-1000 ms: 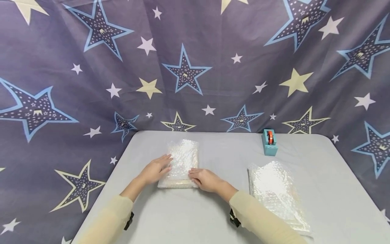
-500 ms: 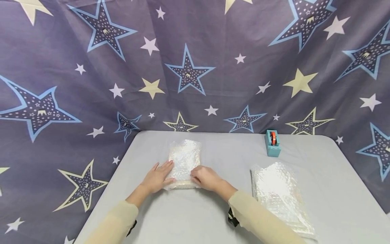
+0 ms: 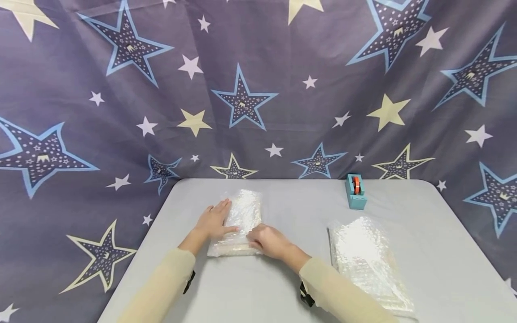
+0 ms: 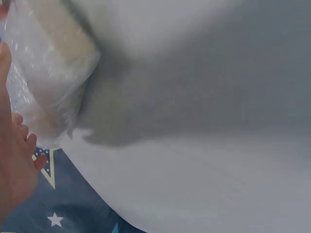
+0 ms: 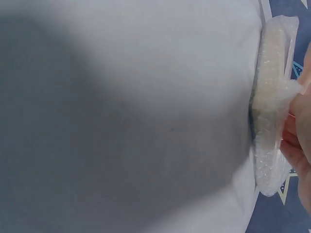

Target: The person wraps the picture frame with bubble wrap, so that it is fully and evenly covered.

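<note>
A package in clear bubble wrap (image 3: 245, 211) lies on the table, something pale showing through the wrap. Spread over its left side is my left hand (image 3: 212, 223), fingers straight, thumb reaching across the top. My right hand (image 3: 268, 240) is at the lower right edge, its curled fingers pinching the bubble wrap. In the left wrist view, the package's corner (image 4: 68, 43) appears beside the left hand (image 4: 17, 165). The right wrist view has the package side-on (image 5: 269, 116), with the right hand (image 5: 301, 131) holding a gathered bit of wrap; the fingertips are partly hidden.
A larger bubble-wrapped package (image 3: 367, 269) lies on the right of the white table (image 3: 299, 206). Behind it stands a teal tape dispenser (image 3: 356, 197) with an orange-red roll. A star-patterned curtain (image 3: 282, 103) hangs along the back and left.
My left hand has slid forward and its thumb now reaches further over the package. The right hand's fingers have curled more at the wrap's edge. The head view has shifted slightly.
</note>
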A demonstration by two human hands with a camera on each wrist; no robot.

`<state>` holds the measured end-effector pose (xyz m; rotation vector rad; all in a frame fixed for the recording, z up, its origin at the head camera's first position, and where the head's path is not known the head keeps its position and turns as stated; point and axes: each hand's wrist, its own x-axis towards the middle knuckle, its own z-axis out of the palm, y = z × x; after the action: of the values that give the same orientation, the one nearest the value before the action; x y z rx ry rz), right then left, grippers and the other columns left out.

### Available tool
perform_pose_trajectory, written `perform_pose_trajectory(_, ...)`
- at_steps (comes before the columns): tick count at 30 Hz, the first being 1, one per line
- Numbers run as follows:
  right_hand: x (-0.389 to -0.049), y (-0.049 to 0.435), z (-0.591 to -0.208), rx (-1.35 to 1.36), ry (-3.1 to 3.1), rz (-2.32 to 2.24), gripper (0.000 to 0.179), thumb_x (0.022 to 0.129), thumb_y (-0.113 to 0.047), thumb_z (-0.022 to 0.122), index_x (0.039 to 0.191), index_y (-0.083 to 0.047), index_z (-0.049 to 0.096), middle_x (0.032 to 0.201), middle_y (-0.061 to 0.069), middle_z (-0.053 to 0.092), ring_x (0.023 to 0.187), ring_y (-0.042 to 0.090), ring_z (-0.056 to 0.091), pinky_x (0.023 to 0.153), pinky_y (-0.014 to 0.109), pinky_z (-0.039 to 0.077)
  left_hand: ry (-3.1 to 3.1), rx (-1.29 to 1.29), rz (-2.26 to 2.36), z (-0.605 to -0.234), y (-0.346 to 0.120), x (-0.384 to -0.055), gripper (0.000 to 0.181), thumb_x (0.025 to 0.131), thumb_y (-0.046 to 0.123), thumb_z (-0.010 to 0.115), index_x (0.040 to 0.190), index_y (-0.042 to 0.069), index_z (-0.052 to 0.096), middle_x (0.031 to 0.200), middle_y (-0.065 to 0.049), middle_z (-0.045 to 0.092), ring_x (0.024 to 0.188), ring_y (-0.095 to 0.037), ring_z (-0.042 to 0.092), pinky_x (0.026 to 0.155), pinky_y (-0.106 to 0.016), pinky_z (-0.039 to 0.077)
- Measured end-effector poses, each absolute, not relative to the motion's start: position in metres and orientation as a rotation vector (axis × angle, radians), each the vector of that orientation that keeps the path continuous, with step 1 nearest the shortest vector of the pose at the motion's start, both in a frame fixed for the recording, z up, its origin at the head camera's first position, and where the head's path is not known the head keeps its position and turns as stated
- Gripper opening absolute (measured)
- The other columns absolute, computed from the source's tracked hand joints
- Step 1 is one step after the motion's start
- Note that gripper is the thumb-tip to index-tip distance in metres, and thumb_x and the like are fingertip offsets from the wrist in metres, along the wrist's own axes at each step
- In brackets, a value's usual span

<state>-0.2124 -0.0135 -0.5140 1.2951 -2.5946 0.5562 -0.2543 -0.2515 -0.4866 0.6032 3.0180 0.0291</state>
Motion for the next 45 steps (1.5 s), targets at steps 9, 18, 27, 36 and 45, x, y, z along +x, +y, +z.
perform_pose_trajectory(9,-0.208,-0.017,-0.52,1.297,-2.593,0.54,0.026,0.093,-0.025,0.062,0.109,-0.008,0.072,0.115,0.007,0.072,0.115,0.021,0.065,0.105,0.033,0.049,2.899,0.546,-0.048,-0.49,-0.252,-0.271,0.117,0.072,0.077,0.059,0.151,-0.001,0.021,0.16,-0.018,0.02,0.149,-0.035,0.021,0.121,-0.059,0.014)
perform_pose_trajectory(18,-0.217,-0.012,-0.522,1.279,-2.561,0.547,0.026,0.092,-0.026,0.063,0.108,-0.007,0.072,0.114,0.008,0.072,0.113,0.022,0.067,0.102,0.034,0.051,2.906,0.557,0.001,-0.484,-0.244,-0.275,0.115,0.075,0.073,0.06,0.151,-0.002,0.019,0.16,-0.019,0.018,0.15,-0.036,0.018,0.122,-0.059,0.009)
perform_pose_trajectory(27,-0.214,-0.012,-0.519,1.308,-2.533,0.569,0.025,0.091,-0.021,0.064,0.107,-0.004,0.072,0.112,0.011,0.073,0.111,0.025,0.068,0.101,0.036,0.052,2.951,0.611,0.041,-0.484,-0.236,-0.244,0.095,0.086,0.064,0.053,0.149,-0.003,0.028,0.158,-0.019,0.026,0.148,-0.035,0.025,0.121,-0.059,0.017)
perform_pose_trajectory(36,-0.215,-0.013,-0.518,1.29,-2.563,0.602,0.028,0.093,-0.024,0.062,0.11,-0.004,0.072,0.115,0.011,0.072,0.114,0.025,0.066,0.102,0.036,0.051,2.978,0.684,0.075,-0.494,-0.233,-0.221,0.086,0.091,0.06,0.049,0.148,-0.002,0.03,0.157,-0.018,0.028,0.147,-0.034,0.029,0.12,-0.056,0.021)
perform_pose_trajectory(45,-0.212,-0.01,-0.516,1.327,-2.598,0.565,0.027,0.095,-0.02,0.058,0.114,-0.004,0.07,0.121,0.01,0.069,0.119,0.024,0.063,0.107,0.037,0.047,2.965,0.679,0.127,-0.505,-0.234,-0.221,0.085,0.091,0.057,0.048,0.149,-0.003,0.028,0.158,-0.017,0.026,0.147,-0.033,0.027,0.121,-0.058,0.018)
